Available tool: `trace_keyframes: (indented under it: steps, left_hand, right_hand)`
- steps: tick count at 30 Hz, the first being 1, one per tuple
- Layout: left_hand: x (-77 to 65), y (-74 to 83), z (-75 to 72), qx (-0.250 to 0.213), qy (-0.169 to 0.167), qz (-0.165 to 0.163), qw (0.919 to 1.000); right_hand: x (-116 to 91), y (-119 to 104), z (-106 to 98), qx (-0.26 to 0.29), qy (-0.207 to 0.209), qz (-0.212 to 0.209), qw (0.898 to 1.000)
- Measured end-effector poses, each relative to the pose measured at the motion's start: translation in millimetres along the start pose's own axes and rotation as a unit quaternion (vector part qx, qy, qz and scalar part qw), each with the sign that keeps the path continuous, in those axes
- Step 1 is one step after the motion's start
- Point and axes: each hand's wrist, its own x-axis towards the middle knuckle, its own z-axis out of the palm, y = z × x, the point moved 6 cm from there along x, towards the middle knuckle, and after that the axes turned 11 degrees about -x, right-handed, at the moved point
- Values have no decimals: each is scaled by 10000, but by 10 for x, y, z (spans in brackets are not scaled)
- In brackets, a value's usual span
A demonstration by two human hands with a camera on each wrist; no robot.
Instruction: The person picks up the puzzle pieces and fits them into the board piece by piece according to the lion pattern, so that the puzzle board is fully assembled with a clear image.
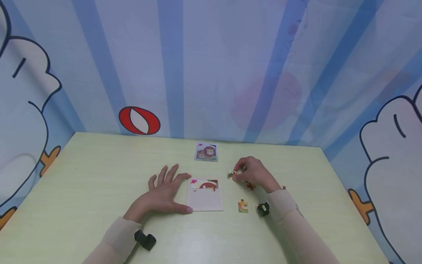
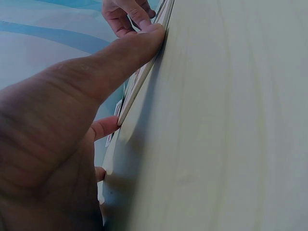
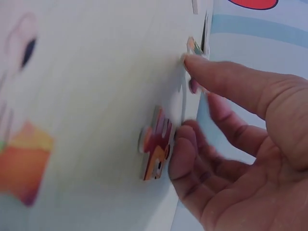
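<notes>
The left hand spreads its 4 fingers, thumb stretched well apart from them; the right hand pinches with thumb and index finger, its other fingers curled; the sleeved left forearm and right forearm both slant inward

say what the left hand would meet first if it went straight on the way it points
Most likely the puzzle board, whose left edge the left hand touches. Beyond it, up and right in the head view, perhaps the lion picture, though depth is unclear.
</notes>
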Motion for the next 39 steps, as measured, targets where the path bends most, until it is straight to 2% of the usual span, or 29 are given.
trace_keyframes:
  steps: [8,14,27,34,39]
  left_hand:
    - [-8,-1,1,-168,53,107,9998]
    - [21,-60,40,-149,123,124,9997]
    - [52,-110,76,-13,160,91,9998]
    - [3,-14,16,-39,1,12,10000]
    - [14,-25,25,-38,56,74,9999]
  right_hand:
    - [-56,-22,-65,714,251,-161,9970]
    - [-93,-49,-59,1198,170,-58,9926]
    - [-165,-273,35,1305,-144,-206,9911]
    - [-160,-451,155,1297,-209,-697,9889]
    - [-150,-596,251,1230,-431,-866,9877]
